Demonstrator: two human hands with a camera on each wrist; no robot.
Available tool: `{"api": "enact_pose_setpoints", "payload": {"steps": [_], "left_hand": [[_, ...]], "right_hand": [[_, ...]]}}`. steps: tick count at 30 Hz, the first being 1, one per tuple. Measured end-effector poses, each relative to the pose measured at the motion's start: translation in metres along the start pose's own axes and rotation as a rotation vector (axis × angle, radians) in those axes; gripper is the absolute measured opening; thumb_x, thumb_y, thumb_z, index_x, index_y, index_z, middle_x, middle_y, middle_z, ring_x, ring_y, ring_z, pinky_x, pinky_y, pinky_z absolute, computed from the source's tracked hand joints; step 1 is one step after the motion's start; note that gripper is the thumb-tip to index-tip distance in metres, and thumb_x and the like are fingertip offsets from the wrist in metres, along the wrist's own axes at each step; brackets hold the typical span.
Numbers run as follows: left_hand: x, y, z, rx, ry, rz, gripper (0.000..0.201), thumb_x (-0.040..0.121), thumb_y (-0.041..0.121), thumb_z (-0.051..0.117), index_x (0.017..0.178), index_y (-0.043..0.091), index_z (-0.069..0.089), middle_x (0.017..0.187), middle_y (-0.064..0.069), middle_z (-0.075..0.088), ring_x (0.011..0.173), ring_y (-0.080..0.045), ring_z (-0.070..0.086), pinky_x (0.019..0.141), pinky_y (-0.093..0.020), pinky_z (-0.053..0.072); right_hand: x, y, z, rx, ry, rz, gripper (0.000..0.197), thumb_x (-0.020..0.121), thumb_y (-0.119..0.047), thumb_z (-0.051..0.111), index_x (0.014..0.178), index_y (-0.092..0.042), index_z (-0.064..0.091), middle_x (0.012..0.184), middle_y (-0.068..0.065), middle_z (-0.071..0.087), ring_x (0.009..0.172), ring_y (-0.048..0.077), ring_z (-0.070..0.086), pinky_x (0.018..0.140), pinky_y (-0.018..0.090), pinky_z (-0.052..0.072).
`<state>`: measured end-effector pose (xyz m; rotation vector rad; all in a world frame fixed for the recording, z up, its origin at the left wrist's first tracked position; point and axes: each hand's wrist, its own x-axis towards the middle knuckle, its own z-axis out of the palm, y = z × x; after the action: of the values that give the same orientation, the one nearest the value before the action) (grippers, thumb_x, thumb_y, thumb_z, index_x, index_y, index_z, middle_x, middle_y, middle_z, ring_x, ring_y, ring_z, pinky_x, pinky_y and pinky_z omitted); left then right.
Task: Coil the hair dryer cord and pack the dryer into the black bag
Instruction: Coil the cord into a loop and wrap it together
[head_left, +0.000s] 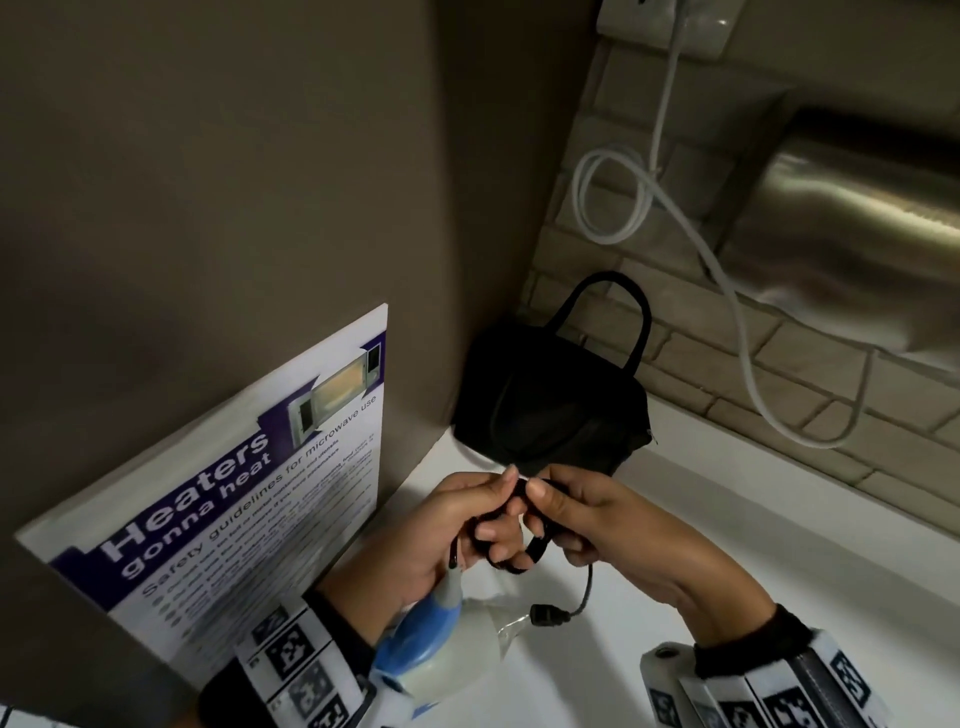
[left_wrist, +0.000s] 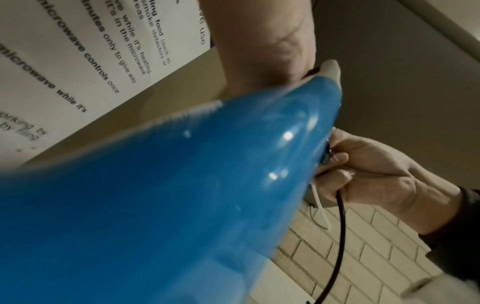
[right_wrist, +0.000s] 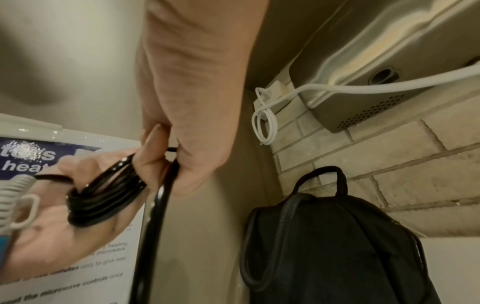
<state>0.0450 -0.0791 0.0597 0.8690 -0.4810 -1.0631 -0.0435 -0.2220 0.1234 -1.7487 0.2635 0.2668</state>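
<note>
Both hands are working together above the white counter (head_left: 779, 545): the left hand (head_left: 457, 525) is gripping the coiled black cord (right_wrist: 103, 195), the right hand (head_left: 587, 514) is pinching its loose strand. The blue hair dryer (head_left: 415, 639) is hanging beneath the left wrist; the black bag (head_left: 550, 400) is standing in the counter's back corner.

Blue-and-white hair dryer (head_left: 415, 636), black cord (right_wrist: 103, 191), black bag (head_left: 550, 400)

The white, smooth bench (head_left: 753, 545) carried a black fabric bag (head_left: 550, 410) standing in its back corner.
</note>
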Motion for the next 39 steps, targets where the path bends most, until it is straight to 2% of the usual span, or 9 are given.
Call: {"api": "enact_pose_setpoints", "payload": {"steps": [5,8,12,15,19,22,29,34,39], "left_hand": [[-0.007,0.002,-0.001,0.111,-0.036,0.037,0.024,0.092,0.023,0.054,0.093,0.000,0.062,0.055,0.006,0.043,0.058,-0.012,0.049,0.073,-0.028,0.050],[-0.005,0.001,-0.005,0.124,-0.027,0.019,0.021,0.090,0.028,0.056,0.085,0.008,0.059,0.057,0.004,0.039,0.062,-0.013,0.051,0.073,-0.027,0.040],[-0.004,0.005,-0.009,0.016,-0.082,-0.006,0.016,0.093,0.021,0.048,0.092,0.010,0.058,0.064,0.004,0.047,0.072,-0.012,0.056,0.081,-0.026,0.048],[-0.007,0.003,-0.007,0.094,-0.106,0.027,0.017,0.095,0.019,0.041,0.097,0.014,0.057,0.072,0.006,0.048,0.083,-0.009,0.056,0.090,-0.027,0.045],[-0.007,0.002,-0.003,0.162,-0.058,0.052,0.018,0.094,0.023,0.037,0.094,0.011,0.050,0.065,0.011,0.046,0.077,-0.006,0.055,0.081,-0.020,0.044],[-0.007,0.005,0.001,0.175,-0.068,0.039,0.020,0.092,0.025,0.037,0.086,0.011,0.051,0.059,0.011,0.044,0.070,-0.006,0.054,0.076,-0.017,0.046],[-0.008,0.006,0.004,0.089,-0.018,0.049,0.022,0.092,0.025,0.042,0.094,0.004,0.049,0.060,0.008,0.044,0.073,-0.010,0.048,0.068,-0.014,0.043],[-0.014,0.000,0.004,0.275,0.038,0.121,0.012,0.094,0.023,0.047,0.090,0.015,0.055,0.072,0.010,0.050,0.075,-0.008,0.040,0.076,-0.023,0.032],[-0.018,-0.007,0.009,0.683,0.195,0.225,0.023,0.095,0.035,0.037,0.079,0.025,0.050,0.072,0.017,0.050,0.071,-0.004,0.045,0.073,-0.016,0.040]], "right_hand": [[-0.003,-0.001,-0.005,0.158,-0.048,0.078,0.024,0.091,-0.035,0.053,0.083,-0.013,0.060,0.068,-0.004,0.048,0.049,0.004,0.027,0.040,0.012,0.025],[-0.006,-0.001,-0.006,0.304,-0.045,0.097,0.021,0.091,-0.032,0.054,0.081,-0.015,0.060,0.065,-0.005,0.048,0.048,0.003,0.022,0.040,0.013,0.018],[-0.005,0.002,-0.004,0.484,0.077,0.056,0.020,0.088,-0.030,0.058,0.074,-0.017,0.056,0.063,-0.006,0.048,0.051,0.006,0.015,0.042,0.016,0.016],[-0.002,0.005,-0.007,0.601,0.124,0.017,0.018,0.084,-0.028,0.060,0.071,-0.017,0.060,0.064,-0.005,0.049,0.046,0.003,0.020,0.040,0.014,0.018],[-0.002,0.007,-0.012,0.644,-0.006,0.036,0.027,0.081,-0.038,0.070,0.084,-0.012,0.062,0.068,-0.004,0.047,0.046,0.002,0.025,0.040,0.013,0.022],[-0.007,0.007,-0.017,0.599,-0.066,0.137,0.040,0.091,-0.048,0.048,0.088,-0.010,0.061,0.065,-0.003,0.043,0.047,0.004,0.024,0.041,0.014,0.021],[-0.010,0.006,-0.007,0.801,0.031,0.120,0.020,0.091,-0.024,0.050,0.078,-0.010,0.055,0.064,-0.002,0.041,0.046,0.005,0.026,0.041,0.016,0.023],[-0.007,0.005,-0.002,0.926,0.081,0.092,0.021,0.091,-0.024,0.047,0.076,-0.010,0.053,0.062,-0.003,0.040,0.045,0.005,0.025,0.042,0.016,0.023],[-0.005,0.007,0.000,0.781,0.074,0.123,0.029,0.090,-0.039,0.052,0.074,-0.015,0.055,0.064,-0.004,0.040,0.050,0.006,0.024,0.042,0.015,0.026]]}}
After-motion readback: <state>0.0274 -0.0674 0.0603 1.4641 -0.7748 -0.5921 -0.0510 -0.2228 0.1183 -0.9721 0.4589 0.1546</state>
